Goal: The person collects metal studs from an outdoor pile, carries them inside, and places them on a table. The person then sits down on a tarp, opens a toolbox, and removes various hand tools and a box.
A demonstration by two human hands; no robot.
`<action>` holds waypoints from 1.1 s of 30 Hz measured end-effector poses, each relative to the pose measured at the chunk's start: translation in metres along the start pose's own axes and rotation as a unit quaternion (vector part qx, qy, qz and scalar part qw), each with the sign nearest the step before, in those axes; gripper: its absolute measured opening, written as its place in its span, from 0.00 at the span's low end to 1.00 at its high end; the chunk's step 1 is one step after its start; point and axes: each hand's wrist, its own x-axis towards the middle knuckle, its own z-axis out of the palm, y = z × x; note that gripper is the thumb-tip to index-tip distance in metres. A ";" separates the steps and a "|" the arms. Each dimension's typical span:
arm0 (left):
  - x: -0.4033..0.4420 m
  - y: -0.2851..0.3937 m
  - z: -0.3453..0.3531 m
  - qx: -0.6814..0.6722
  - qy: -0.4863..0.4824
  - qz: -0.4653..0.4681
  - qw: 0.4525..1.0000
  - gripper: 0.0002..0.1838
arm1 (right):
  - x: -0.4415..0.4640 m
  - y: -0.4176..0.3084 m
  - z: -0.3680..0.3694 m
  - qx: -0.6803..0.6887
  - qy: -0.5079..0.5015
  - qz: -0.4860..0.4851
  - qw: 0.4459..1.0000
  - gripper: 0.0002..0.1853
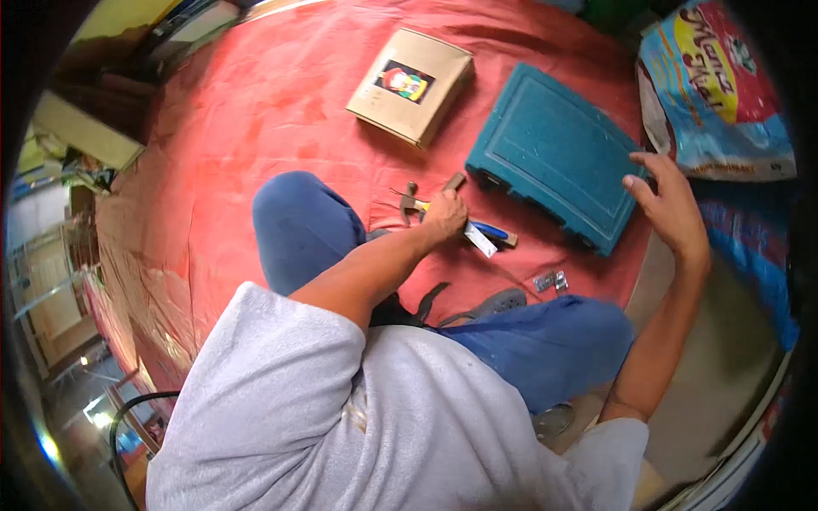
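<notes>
My left hand is closed over a small group of tools on the red sheet. A claw hammer's head shows just left of it. A blue-and-black handle and a white flat piece stick out on its right, and a brownish bar above. Which piece the fingers grip is hidden. My right hand is at the right edge of the closed teal plastic case, fingers bent and thumb apart; whether it touches the case I cannot tell.
A cardboard box with a printed picture lies beyond the tools. Small silvery packets are near my knee. A large printed bag stands at the right. Shelving clutter lines the left; the red sheet covers the floor.
</notes>
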 end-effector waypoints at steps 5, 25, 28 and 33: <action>-0.020 -0.003 -0.005 0.050 0.057 0.051 0.996 0.12 | 0.016 0.034 0.039 0.000 0.103 -0.052 0.993 0.20; -0.015 -0.015 0.019 -0.017 0.053 0.016 0.998 0.13 | 0.040 0.030 0.085 0.031 -0.018 -0.012 0.999 0.18; -0.035 -0.024 -0.008 -0.053 0.140 0.054 0.987 0.12 | 0.025 0.039 0.102 0.041 -0.082 0.012 0.996 0.18; -0.031 -0.028 -0.036 -0.138 -0.121 0.029 0.983 0.38 | 0.043 0.037 0.105 0.034 -0.107 0.002 0.994 0.18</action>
